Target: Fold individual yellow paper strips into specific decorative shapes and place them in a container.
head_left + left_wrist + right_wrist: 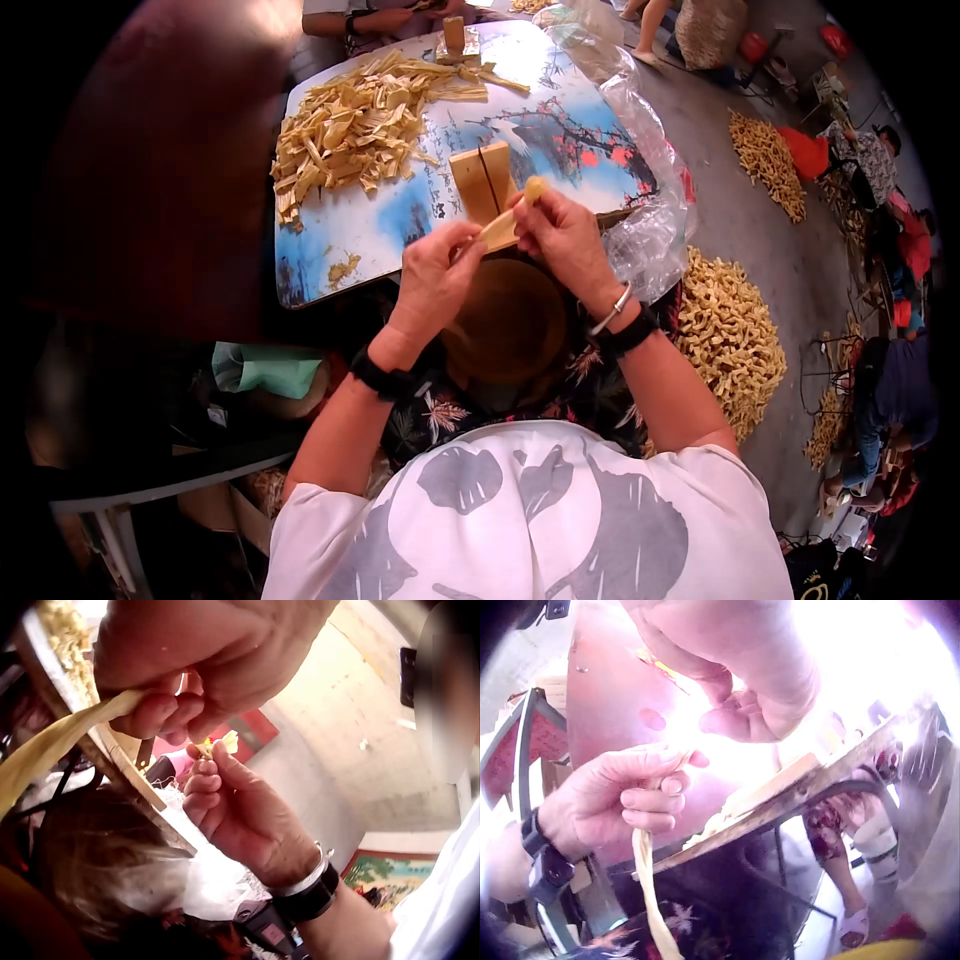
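Note:
In the head view, a pale yellow flat strip (499,231) runs between both hands, above the near edge of the table (400,240). My left hand (437,272) pinches its lower left end. My right hand (568,243) grips the other end, where a rounded yellow tip (537,187) stands above the fingers. A loose length of strip (52,754) trails from my left hand in the left wrist view and hangs below that hand in the right wrist view. Just beyond the hands stands a slotted wooden block (480,178). Glare washes out my right fingertips in the right wrist view.
A heap of yellow strips (350,120) covers the table's left side. Below the hands sits a brown round basin (505,325). Clear plastic sheeting (640,240) drapes the right edge. Piles of short twisted yellow pieces (730,340) lie on the floor. Other people sit around.

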The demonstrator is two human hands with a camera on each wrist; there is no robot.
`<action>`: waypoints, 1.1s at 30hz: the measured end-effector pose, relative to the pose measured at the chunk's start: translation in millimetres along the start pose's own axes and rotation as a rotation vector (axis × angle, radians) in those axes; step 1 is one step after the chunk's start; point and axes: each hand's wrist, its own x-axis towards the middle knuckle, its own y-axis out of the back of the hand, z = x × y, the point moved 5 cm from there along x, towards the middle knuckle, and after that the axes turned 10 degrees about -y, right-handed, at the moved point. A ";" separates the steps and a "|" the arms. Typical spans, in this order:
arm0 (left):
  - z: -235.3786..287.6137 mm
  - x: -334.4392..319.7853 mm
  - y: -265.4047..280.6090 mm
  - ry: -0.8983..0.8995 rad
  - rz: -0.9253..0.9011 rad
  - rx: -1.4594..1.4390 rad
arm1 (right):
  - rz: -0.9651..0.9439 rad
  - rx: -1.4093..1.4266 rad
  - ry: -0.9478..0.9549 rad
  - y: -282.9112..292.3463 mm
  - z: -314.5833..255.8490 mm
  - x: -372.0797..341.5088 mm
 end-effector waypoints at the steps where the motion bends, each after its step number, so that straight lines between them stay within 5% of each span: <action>1: 0.8 16.0 0.2 -0.078 0.026 0.083 | 0.068 -0.056 0.068 3.1 -7.8 9.8; 11: -61.5 67.8 -17.8 -0.054 0.158 0.167 | 0.338 -0.680 0.429 -1.1 4.4 60.7; 14: -63.3 59.6 -7.9 0.109 0.151 0.082 | 0.306 -0.703 0.386 4.3 3.4 55.0; 17: -63.6 39.0 0.5 0.374 0.053 -0.509 | 0.231 -0.618 0.327 9.2 4.9 35.7; 21: -32.1 9.4 -2.3 0.307 0.082 -0.739 | 0.005 -0.431 0.262 -0.3 -3.7 -21.1; 25: -3.3 -21.7 -22.2 0.286 0.032 -0.620 | 0.019 -0.552 0.026 -17.8 -10.9 -52.1; 28: 0.1 -42.7 -32.4 0.176 -0.001 -0.488 | 0.144 -0.406 0.453 -30.7 1.1 -56.7; 32: -34.6 -87.2 -28.4 0.637 0.091 -0.529 | 0.071 -0.277 0.172 -28.7 21.5 -65.6; 33: -42.5 -101.3 -31.9 0.839 -0.026 -0.680 | 0.016 -0.258 0.125 -29.7 21.1 -72.1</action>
